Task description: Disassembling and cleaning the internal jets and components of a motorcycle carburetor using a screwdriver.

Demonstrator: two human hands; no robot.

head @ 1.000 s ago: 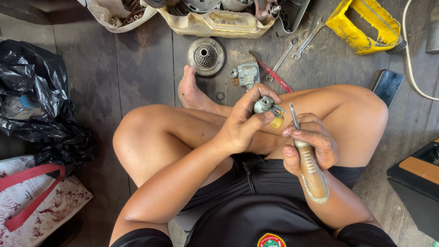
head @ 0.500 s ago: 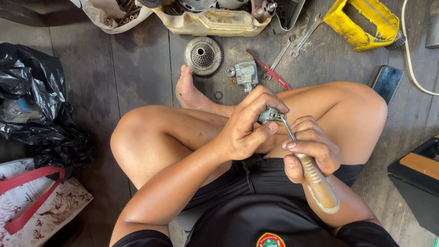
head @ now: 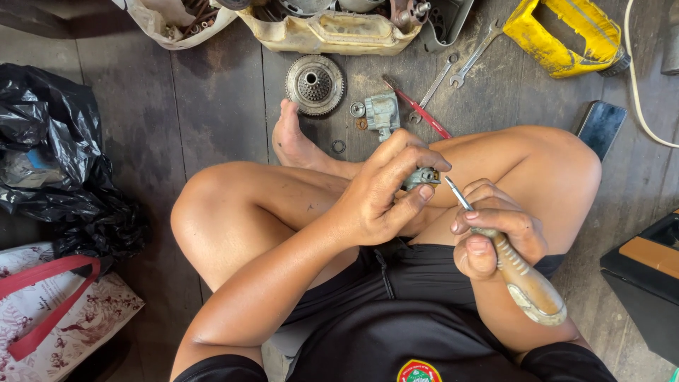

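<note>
- Your left hand [head: 378, 194] is clamped around a small grey metal part [head: 422, 177], held above your crossed legs.
- Your right hand [head: 495, 230] grips a screwdriver [head: 516, 265] by its worn handle, tip just beside the part.
- On the wooden floor [head: 212, 120] beyond your foot: a round gear [head: 315, 85], a grey metal housing [head: 382, 113], two wrenches [head: 460, 67].

The person sits cross-legged, both bare forearms reaching forward over the lap. The left hand [head: 378, 194] is raised above the crossed shins, fingers curled and thumb pressed in, pinched shut around something small. The right hand [head: 495, 237] sits just beside it, slightly lower, closed in a fist with the thumb laid along the top.
</note>
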